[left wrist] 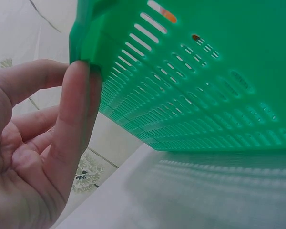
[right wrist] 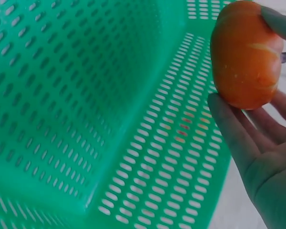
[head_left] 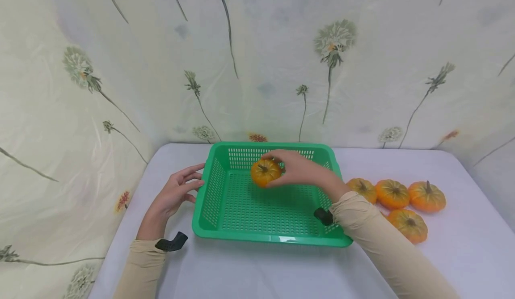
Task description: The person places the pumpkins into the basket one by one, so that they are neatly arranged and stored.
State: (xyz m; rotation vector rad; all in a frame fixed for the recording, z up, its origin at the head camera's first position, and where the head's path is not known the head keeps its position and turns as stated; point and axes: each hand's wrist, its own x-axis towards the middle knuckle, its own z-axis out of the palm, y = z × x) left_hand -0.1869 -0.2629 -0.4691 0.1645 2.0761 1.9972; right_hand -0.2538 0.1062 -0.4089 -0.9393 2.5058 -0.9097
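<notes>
A small orange pumpkin (head_left: 265, 173) is held in my right hand (head_left: 299, 168), above the floor of a green plastic basket (head_left: 269, 238). In the right wrist view the thumb and fingers sit on opposite sides of the pumpkin (right wrist: 248, 57), apart from the basket's slotted wall. My left hand (head_left: 177, 189) stands outside the basket's left end, its fingertips touching the rim from outside. The left wrist view shows these fairly straight fingers (left wrist: 72, 109) against the underside of the green rim (left wrist: 81, 43).
Several more small pumpkins lie on the white tabletop right of the basket: one near the back right (head_left: 427, 196), one in front (head_left: 408, 225), others partly behind my right forearm. Behind the table hangs a curtain (head_left: 273, 66) printed with dandelions.
</notes>
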